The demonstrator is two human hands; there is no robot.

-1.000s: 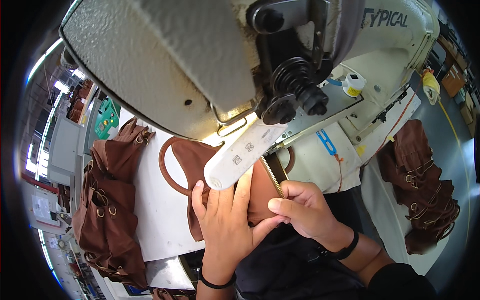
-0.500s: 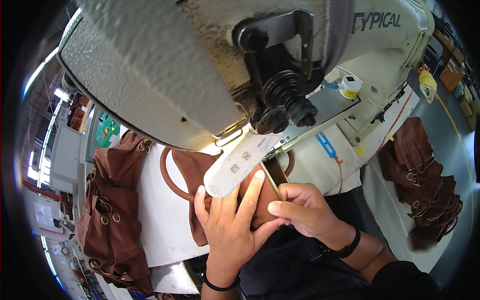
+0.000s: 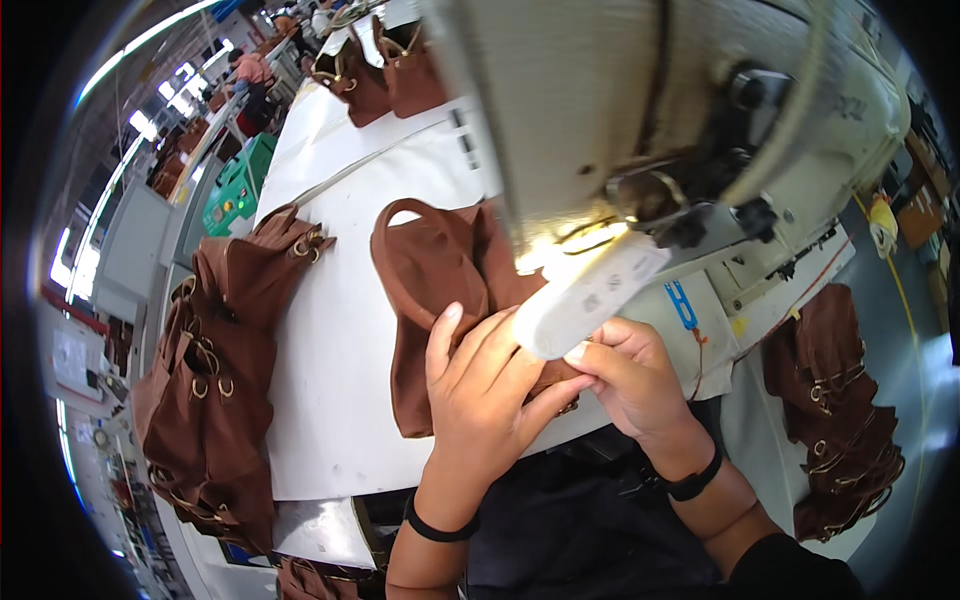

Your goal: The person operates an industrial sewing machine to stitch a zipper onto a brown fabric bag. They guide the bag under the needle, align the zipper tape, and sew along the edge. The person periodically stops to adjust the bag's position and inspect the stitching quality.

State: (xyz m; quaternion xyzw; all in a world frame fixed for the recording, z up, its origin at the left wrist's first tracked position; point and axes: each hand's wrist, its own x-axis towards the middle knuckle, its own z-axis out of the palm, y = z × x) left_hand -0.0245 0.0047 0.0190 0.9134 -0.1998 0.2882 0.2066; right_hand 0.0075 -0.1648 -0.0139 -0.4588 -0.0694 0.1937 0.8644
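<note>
My left hand lies with extended fingers across the brown bag, under the sewing machine's white finger guard. The bag has a looped handle and lies partly beneath the machine head. My right hand pinches the bag's edge just right of the guard, thumb toward my left thumb. The part between my hands is mostly hidden by them and the guard.
Piles of brown bags lie at the left and right. More bags stand on the far table. A green panel, blue plastic tool and yellow cloth are around the machine. A co-worker is in the background.
The view has shifted, showing more of the far table. The bag's handle now rises farther up and over its body, and my hands have moved up, covering the zipper that showed earlier.
</note>
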